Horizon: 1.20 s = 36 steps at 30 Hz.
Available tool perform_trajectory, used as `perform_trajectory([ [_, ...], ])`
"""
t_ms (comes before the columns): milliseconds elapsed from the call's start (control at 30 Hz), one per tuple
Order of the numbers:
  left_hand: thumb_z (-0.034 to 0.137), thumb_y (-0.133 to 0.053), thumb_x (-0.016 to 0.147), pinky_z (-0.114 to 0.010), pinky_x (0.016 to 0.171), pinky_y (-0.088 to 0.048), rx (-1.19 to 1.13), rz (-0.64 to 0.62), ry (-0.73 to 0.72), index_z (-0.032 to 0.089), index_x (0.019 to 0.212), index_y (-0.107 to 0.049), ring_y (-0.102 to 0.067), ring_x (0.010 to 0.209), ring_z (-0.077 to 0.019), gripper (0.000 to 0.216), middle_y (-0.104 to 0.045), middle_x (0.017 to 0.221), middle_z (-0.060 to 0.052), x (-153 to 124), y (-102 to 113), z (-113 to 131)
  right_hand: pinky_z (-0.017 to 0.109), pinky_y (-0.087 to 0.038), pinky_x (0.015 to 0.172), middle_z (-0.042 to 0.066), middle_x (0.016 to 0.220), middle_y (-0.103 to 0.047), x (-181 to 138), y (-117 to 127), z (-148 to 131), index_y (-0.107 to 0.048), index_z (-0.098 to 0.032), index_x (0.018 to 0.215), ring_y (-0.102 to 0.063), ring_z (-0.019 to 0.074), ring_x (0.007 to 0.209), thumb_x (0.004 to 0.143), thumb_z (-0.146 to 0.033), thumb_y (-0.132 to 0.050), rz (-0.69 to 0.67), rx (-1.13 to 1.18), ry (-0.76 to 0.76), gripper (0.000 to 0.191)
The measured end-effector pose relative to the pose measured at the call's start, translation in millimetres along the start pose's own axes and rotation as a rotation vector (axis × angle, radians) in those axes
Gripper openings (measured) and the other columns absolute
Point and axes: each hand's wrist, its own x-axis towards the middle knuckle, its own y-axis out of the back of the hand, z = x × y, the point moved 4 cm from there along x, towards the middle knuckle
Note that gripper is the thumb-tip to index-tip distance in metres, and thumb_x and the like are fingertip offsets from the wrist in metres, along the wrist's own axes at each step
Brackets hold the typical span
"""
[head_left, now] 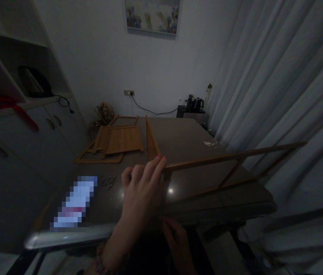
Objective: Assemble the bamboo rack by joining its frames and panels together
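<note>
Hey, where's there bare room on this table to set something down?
Widest is the far stretch of table, between the upright panel, the frame and the white scraps. A narrow strip lies between the metal bits and the left hand. It's crowded at far left with overlapping wooden pieces, and near left around the blurred rectangle.

Dim room, grey cast. Small hard glare on the table [190, 133] beside my left fingers [146, 172]; softer sheen along its near edge. My right fingers [165, 227] sink into shadow below. Pixelated bright patch [75, 202] at left. Wide-angle stretch tilts cabinet [15, 152] and curtain [278, 76]; detail soft.
</note>
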Motion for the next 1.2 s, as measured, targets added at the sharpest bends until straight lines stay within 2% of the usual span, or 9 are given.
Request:
perform_trajectory([
  [267, 0.031, -0.064, 0.083, -0.043, 0.083, -0.033, -0.006, -0.022, 0.002, 0.027, 0.128, -0.053, -0.053, 0.089, -0.0235, 0.046, -0.066, 0.121, -0.002, -1.1, -1.5, -1.5, 0.031, -0.057, 0.088, 0.006, 0.111, -0.073, 1.3, -2.9, -0.5, -0.064, -0.025, 0.119, -0.070, 0.0199, 0.100, 0.092, -0.020, -0.049, 0.039, -0.197, 0.230, 0.032],
  [467, 0.031, -0.063, 0.084, -0.044, 0.084, -0.033, -0.010, -0.017, 0.004, 0.027, 0.128, -0.053, -0.054, 0.089, -0.0233, 0.045, -0.066, 0.122, -0.002, -1.3, -1.9, -1.1, 0.034, -0.060, 0.079, 0.005, 0.101, -0.075, 1.4, 3.5, -3.9, -0.064, -0.028, 0.120, -0.072, 0.0216, 0.088, 0.094, -0.020, -0.047, 0.005, -0.369, 0.432, 0.032],
  [567, 0.032, -0.059, 0.087, -0.043, 0.083, -0.033, -0.002, -0.010, 0.008, 0.026, 0.126, -0.054, -0.053, 0.087, -0.0228, 0.040, -0.067, 0.121, -0.001, -0.8, -1.2, -0.4, 0.034, -0.059, 0.079, 0.006, 0.100, -0.075, -0.3, 2.8, -1.6, -0.064, -0.027, 0.119, -0.072, 0.0215, 0.088, 0.095, -0.021, -0.046, 0.035, -0.375, 0.456, 0.031],
  [700, 0.034, -0.060, 0.087, -0.043, 0.082, -0.032, 0.006, -0.009, -0.003, 0.025, 0.126, -0.054, -0.053, 0.088, -0.0227, 0.041, -0.066, 0.122, -0.001, -0.5, -1.1, 0.2, 0.030, -0.059, 0.077, 0.007, 0.100, -0.075, -1.4, -1.4, 6.5, -0.067, -0.024, 0.112, -0.073, 0.0207, 0.089, 0.093, -0.028, -0.052, 0.131, -0.227, 0.332, 0.024],
  [800, 0.033, -0.062, 0.085, -0.043, 0.083, -0.033, -0.002, -0.007, 0.007, 0.026, 0.126, -0.054, -0.054, 0.087, -0.0225, 0.042, -0.067, 0.120, -0.001, -0.1, -1.0, -0.2, 0.028, -0.059, 0.072, 0.008, 0.093, -0.076, -0.5, -1.6, 11.6, -0.064, -0.019, 0.113, -0.073, 0.0205, 0.081, 0.086, -0.035, -0.062, 0.222, -0.038, 0.112, 0.031],
  [900, 0.033, -0.060, 0.087, -0.043, 0.083, -0.032, 0.003, -0.007, 0.013, 0.026, 0.126, -0.054, -0.053, 0.087, -0.0223, 0.040, -0.067, 0.121, 0.000, 0.1, -0.9, -0.4, 0.023, -0.055, 0.053, 0.003, 0.070, -0.072, 0.3, -5.8, 13.2, -0.065, -0.016, 0.109, -0.068, 0.0169, 0.058, 0.082, -0.044, -0.066, 0.174, 0.182, -0.131, 0.038],
  [1000, 0.034, -0.059, 0.088, -0.043, 0.084, -0.032, 0.003, -0.012, 0.004, 0.025, 0.126, -0.054, -0.053, 0.088, -0.0228, 0.040, -0.066, 0.123, 0.000, 0.1, -1.2, -0.2, 0.021, -0.045, 0.041, 0.001, 0.058, -0.068, -0.3, -12.5, 10.6, -0.070, -0.015, 0.096, -0.057, 0.0127, 0.043, 0.082, -0.054, -0.063, 0.076, 0.368, -0.274, 0.041],
  [1100, 0.033, -0.060, 0.087, -0.043, 0.084, -0.032, -0.002, -0.007, 0.000, 0.025, 0.126, -0.054, -0.053, 0.089, -0.0230, 0.040, -0.066, 0.122, 0.000, 0.0, -0.9, -0.1, 0.023, -0.047, 0.047, 0.004, 0.064, -0.071, -2.2, -18.3, 10.9, -0.073, -0.016, 0.092, -0.059, 0.0129, 0.048, 0.078, -0.058, -0.066, 0.055, 0.503, -0.351, 0.045],
  [1200, 0.034, -0.061, 0.086, -0.043, 0.084, -0.033, -0.009, -0.018, 0.009, 0.025, 0.126, -0.054, -0.053, 0.090, -0.0232, 0.042, -0.066, 0.123, -0.001, 0.0, -1.0, -0.7, 0.025, -0.050, 0.056, 0.006, 0.072, -0.073, -4.9, -24.0, 19.2, -0.074, -0.017, 0.085, -0.064, 0.0159, 0.058, 0.069, -0.062, -0.072, 0.099, 0.598, -0.459, 0.048],
])
